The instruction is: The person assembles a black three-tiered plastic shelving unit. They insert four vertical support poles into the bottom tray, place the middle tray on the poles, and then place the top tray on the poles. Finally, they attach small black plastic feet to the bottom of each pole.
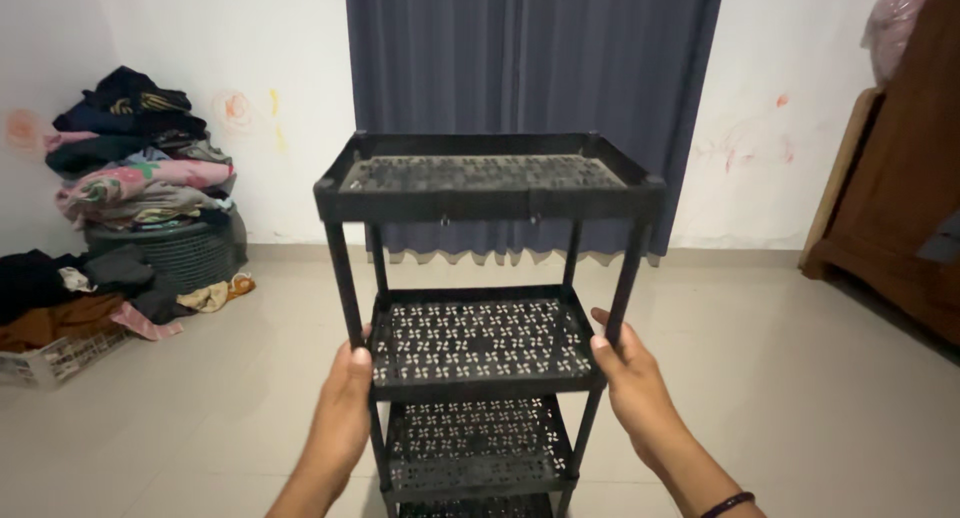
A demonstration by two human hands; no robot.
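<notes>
- Pale tiled floor runs back to a white wall marked with small red and yellow scribbles.
- Dark blue curtain hangs at the middle of that wall, its scalloped hem just above the floor.
- Brown wooden wardrobe stands along the right edge, with a pink bag up near its top corner.
- Black plastic rack stands upright straight in front of you, between you and the curtain. You can see its top tray, two perforated shelves below, and the edge of a fourth level at the bottom of the view; thin black posts join them at the corners.
- Heap of folded clothes sits piled on a dark round basket against the left wall.
- More clothes spill over a low white basket on the floor at the far left, just beside the round one.
- Your left hand is wrapped on the rack's front left post at the level of the second shelf; the grip is closed around the post.
- Your right hand clasps the front right post at the same height, thumb in front and fingers behind, the grip closed on it.
- Dark band circles your right wrist.
</notes>
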